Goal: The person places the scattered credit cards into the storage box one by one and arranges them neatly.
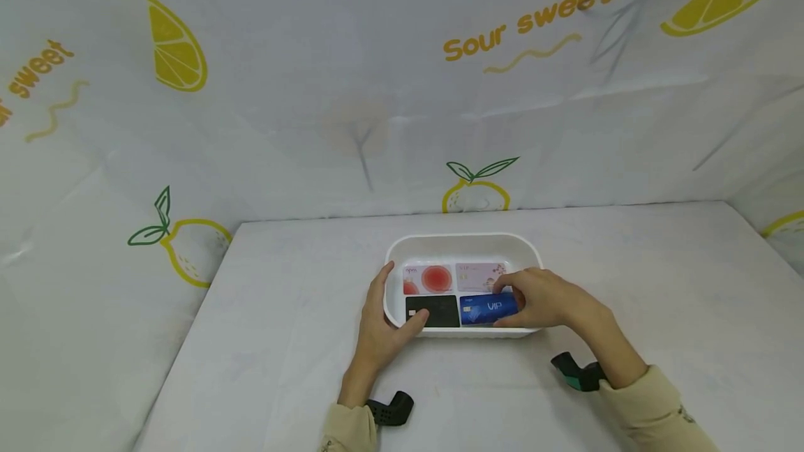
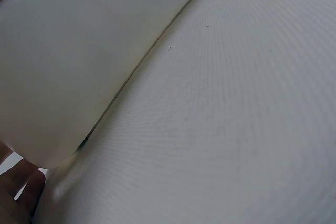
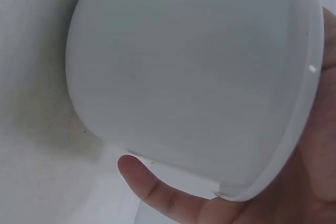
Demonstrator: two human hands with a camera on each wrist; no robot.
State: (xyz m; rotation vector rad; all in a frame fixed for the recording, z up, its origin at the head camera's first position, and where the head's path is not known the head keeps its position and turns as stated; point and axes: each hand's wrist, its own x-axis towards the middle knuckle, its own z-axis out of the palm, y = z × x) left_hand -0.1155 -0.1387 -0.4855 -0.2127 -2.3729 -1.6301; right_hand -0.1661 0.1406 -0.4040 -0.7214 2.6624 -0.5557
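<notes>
A white tray (image 1: pixel 461 239) stands on the table and holds several cards. Inside lie a pink-and-red card (image 1: pixel 427 279), a pale pink VIP card (image 1: pixel 472 276), a black card (image 1: pixel 433 312) and a blue VIP card (image 1: pixel 484 309). My left hand (image 1: pixel 380 330) grips the tray's left end, its thumb over the front rim. Reaching over the right end, my right hand (image 1: pixel 543 298) has thumb and forefinger curled at the blue card's right part. In the right wrist view, part of the right hand (image 3: pixel 210 208) shows beside the tray's wall (image 3: pixel 184 77).
A white cloth covers the table (image 1: pixel 283 284), and the wall behind (image 1: pixel 314 89) carries lemon prints and lettering. Dark devices sit at both wrists, one at the left (image 1: pixel 392 410) and one at the right (image 1: pixel 578 373).
</notes>
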